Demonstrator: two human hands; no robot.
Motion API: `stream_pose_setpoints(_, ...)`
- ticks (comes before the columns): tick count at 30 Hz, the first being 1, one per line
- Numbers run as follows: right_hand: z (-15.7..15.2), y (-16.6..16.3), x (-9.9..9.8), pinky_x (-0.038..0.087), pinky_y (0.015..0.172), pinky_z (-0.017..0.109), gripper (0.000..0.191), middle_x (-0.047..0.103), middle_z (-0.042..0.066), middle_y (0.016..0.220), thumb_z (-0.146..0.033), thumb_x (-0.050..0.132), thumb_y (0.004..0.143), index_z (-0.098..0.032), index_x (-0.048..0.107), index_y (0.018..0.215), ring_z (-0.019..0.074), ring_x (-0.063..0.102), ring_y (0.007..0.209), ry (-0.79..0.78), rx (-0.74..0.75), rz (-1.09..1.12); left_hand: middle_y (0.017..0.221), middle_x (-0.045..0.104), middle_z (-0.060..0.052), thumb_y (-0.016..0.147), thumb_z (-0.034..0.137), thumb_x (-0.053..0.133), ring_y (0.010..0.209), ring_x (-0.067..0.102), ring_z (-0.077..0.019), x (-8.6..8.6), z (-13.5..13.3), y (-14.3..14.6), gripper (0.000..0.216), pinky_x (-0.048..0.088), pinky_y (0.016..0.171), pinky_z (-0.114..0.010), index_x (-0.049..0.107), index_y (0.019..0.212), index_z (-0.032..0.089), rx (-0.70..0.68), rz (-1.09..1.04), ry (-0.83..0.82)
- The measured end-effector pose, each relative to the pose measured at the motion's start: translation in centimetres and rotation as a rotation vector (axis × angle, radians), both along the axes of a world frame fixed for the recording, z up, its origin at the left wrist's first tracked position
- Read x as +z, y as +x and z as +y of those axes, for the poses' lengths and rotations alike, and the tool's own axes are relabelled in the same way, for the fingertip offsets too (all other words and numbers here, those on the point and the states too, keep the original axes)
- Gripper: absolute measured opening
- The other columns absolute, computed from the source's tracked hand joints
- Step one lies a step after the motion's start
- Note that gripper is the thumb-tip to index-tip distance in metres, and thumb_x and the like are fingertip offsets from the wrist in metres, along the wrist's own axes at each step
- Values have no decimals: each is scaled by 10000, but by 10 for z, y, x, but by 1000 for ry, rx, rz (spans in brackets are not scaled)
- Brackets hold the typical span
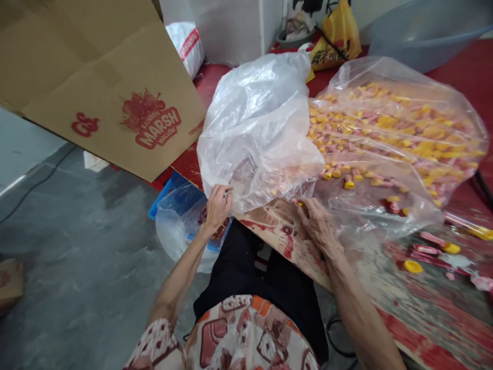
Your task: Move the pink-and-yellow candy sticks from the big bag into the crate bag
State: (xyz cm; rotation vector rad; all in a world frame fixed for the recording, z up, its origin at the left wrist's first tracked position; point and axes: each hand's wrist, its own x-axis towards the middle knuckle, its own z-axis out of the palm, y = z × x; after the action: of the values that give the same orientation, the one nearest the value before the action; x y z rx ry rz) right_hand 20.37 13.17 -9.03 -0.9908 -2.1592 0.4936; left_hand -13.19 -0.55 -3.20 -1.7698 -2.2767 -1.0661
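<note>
A clear bag (262,128) of yellow-capped tubes (385,128) lies on the surface (404,308), its length running to the far right and its mouth near the seated person. The left hand (217,205) has its grip pinched on the bag's near-left edge. The right hand (318,223) is nearer the tubes, with fingers curled at the mouth; whether they clasp one is lost behind the film. A carton (115,92) leans at far left.

Cardboard box (96,77) cut off by top and left edges; grey tub (423,31) cut by top and right edges; right hand (318,223) fingertips indistinct at fold of clear plastic bag (262,128), grip not resolvable; film hazes pink-and-yellow pieces (404,128), single shapes unclear.
</note>
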Motion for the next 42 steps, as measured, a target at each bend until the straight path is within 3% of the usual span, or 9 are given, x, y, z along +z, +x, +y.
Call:
stream_pose_setpoints(6,1,2,-3,599,852,396,330,795,127,1110,-451,481,1221,-245,736,1262,295,755,950,-26,-7,55,1284,705,-144,1063,133,571,1145,718,-292,-31,126,-5,385,637,1085,-462,693,1421,205,-51,-82,-86)
stream_pose_setpoints(11,-1,3,1,575,819,374,324,777,110,1057,-461,488,1219,-262,743,1193,274,734,908,-84,-25,-8,1391,715,-171,1135,297,643,1396,645,-377,-39,169,-13,263,569,1193,-528,724,1377,233,-91,-47,-152)
stream_pose_setpoints(15,-5,1,3,573,776,368,341,756,89,1009,-493,491,1217,-266,744,1227,240,684,796,-68,-105,71,1484,712,-159,1153,377,652,1465,643,-369,-33,165,-26,265,570,1213,-512,710,1388,269,-135,-68,-156)
stream_pose_setpoints(21,-5,-3,6,590,815,386,422,776,110,1042,-552,444,1240,-269,740,1142,269,738,897,-96,-129,81,1214,785,-129,1140,331,657,1196,729,-302,-19,129,-25,162,604,1127,-453,721,1242,223,-122,-111,-240)
stream_pose_setpoints(24,-1,-2,9,611,830,393,474,798,115,1044,-622,466,1228,-256,755,1142,270,752,892,-169,-104,122,1177,806,-96,1165,376,636,1067,738,-248,-8,101,-8,240,619,1022,-386,740,1311,216,-93,-222,-159)
stream_pose_setpoints(28,0,-3,13,638,800,359,508,823,74,1061,-741,630,1142,-259,720,1276,238,766,864,-354,-109,273,1188,825,-71,1163,458,674,958,719,-195,7,68,29,332,607,911,-314,799,1355,217,-270,-319,-167)
stream_pose_setpoints(35,-13,-8,24,681,858,362,521,849,73,1180,-672,690,1104,-272,649,1436,247,836,1016,-590,184,360,1121,846,-71,1163,478,700,980,789,-210,9,68,93,330,639,907,-316,826,1289,199,-571,-462,-332)
stream_pose_setpoints(39,-4,2,30,679,895,395,448,827,101,1296,-443,595,1133,-263,653,1539,233,792,954,-499,196,216,1143,826,-73,1153,393,742,1030,787,-224,3,74,112,198,637,961,-332,794,1189,205,-530,-300,-346)
stream_pose_setpoints(42,13,16,27,648,1080,507,361,781,166,1350,-317,497,1149,-248,757,1390,308,756,1176,-258,3,144,1149,797,-85,1162,355,728,1062,774,-250,-1,79,132,140,611,953,-330,755,1164,218,-493,-138,-394)
